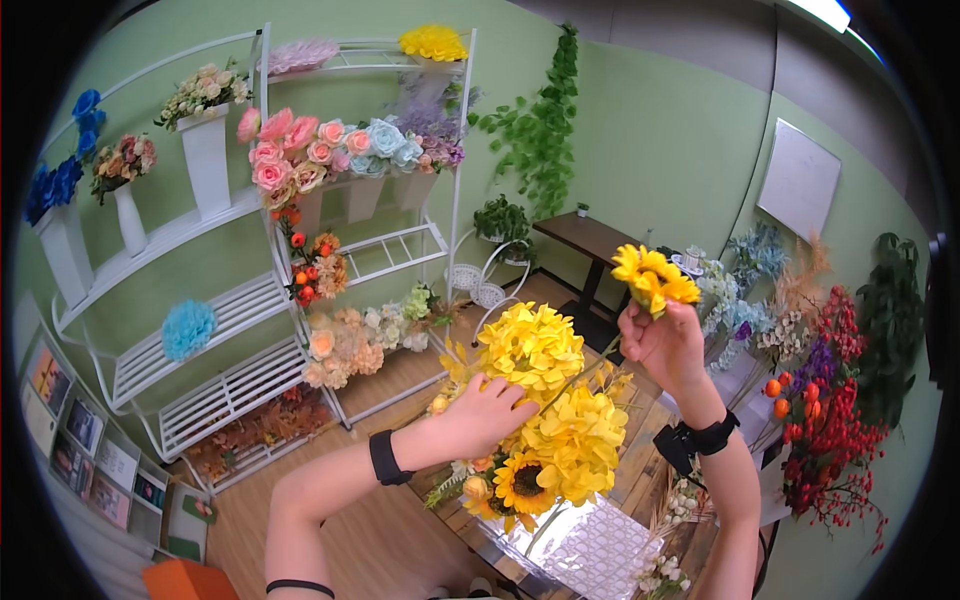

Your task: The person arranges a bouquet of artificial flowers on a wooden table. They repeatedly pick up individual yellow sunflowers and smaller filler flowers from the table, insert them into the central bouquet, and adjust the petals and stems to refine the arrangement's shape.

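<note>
My right hand (pixel 664 341) is raised and pinches an artificial sunflower (pixel 657 279) just below its head. The sunflower's green stem (pixel 577 379) slants down left toward the bouquet. My left hand (pixel 480 416) lies against the yellow artificial hydrangeas, fingers reaching between the upper hydrangea (pixel 531 349) and the lower hydrangea (pixel 581 442); the thumb and what lies under the palm are hidden. Lower in the bouquet a second sunflower (pixel 525 481) faces up, beside small peach blooms (pixel 477 489) and green leaves. The bouquet's base is hidden by its flowers.
Beneath the bouquet is a wooden table (pixel 637 420) with a shiny patterned sheet (pixel 592 544) and loose white blossoms (pixel 664 577). Red berry stems (pixel 832 420) and other artificial flowers stand on the right. White metal shelves (pixel 225 375) with flower vases line the left. An orange box-like object (pixel 187 579) sits lower left.
</note>
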A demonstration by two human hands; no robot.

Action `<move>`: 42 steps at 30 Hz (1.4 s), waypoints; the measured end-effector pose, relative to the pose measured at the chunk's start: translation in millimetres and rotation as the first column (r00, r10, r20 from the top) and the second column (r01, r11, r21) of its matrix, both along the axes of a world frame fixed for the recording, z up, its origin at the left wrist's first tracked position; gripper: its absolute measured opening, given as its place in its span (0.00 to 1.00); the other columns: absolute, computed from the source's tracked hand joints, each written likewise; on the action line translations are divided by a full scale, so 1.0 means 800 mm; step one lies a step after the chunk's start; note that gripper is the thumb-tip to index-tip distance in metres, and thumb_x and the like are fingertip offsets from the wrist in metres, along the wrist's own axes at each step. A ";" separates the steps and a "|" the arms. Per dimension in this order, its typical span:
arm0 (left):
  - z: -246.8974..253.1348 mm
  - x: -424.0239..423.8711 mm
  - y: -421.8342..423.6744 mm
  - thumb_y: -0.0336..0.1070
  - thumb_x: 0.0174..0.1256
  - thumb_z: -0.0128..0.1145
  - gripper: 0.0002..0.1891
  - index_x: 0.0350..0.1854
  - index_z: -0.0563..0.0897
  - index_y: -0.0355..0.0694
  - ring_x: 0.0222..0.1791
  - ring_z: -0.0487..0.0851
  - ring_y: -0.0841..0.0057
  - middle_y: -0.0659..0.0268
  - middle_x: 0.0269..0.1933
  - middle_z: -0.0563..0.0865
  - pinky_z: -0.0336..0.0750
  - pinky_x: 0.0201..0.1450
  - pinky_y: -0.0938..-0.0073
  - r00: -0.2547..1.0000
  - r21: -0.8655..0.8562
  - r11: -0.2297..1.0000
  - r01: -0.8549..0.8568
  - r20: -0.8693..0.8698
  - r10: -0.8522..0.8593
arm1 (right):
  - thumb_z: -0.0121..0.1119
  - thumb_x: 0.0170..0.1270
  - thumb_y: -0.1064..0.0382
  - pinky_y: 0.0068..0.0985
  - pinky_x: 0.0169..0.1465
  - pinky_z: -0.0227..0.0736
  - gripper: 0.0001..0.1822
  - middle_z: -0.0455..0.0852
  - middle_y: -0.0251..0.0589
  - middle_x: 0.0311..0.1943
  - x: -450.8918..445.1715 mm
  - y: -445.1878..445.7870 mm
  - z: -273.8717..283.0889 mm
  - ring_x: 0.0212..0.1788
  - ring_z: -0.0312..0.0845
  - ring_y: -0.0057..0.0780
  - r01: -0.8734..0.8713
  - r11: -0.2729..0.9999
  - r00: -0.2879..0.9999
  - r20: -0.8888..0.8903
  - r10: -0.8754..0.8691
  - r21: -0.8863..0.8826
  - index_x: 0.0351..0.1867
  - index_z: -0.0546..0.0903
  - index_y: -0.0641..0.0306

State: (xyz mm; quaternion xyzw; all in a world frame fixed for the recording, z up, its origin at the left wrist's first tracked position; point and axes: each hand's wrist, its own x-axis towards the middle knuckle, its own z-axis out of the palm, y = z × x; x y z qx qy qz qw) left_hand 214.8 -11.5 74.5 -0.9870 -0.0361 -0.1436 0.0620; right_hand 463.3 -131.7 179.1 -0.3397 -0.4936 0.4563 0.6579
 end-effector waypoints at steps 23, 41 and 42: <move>0.007 -0.033 -0.003 0.37 0.52 0.66 0.29 0.58 0.72 0.40 0.63 0.71 0.60 0.56 0.61 0.74 0.62 0.65 0.61 0.976 -0.214 0.960 0.180 0.157 -0.148 | 0.61 0.60 0.47 0.39 0.66 0.55 0.40 0.73 0.56 0.58 -0.022 -0.038 -0.111 0.61 0.64 0.49 0.242 0.968 0.211 0.971 -0.116 0.063 0.66 0.64 0.73; -0.190 -0.199 0.058 0.29 0.63 0.58 0.16 0.53 0.76 0.35 0.51 0.81 0.71 0.60 0.49 0.83 0.72 0.57 0.72 0.700 -0.891 0.444 -0.098 0.256 0.667 | 0.45 0.72 0.53 0.19 0.43 0.70 0.18 0.85 0.36 0.41 0.053 -0.158 -0.308 0.38 0.77 0.19 0.850 0.504 0.526 0.280 -0.803 -0.152 0.50 0.78 0.63; -0.211 -0.195 0.058 0.32 0.62 0.61 0.18 0.54 0.76 0.35 0.52 0.80 0.69 0.59 0.49 0.82 0.71 0.58 0.72 0.746 -0.910 0.393 -0.132 0.170 0.644 | 0.51 0.69 0.60 0.20 0.44 0.71 0.14 0.84 0.36 0.42 0.052 -0.164 -0.356 0.39 0.77 0.21 0.825 0.512 0.562 0.242 -0.791 -0.240 0.50 0.78 0.64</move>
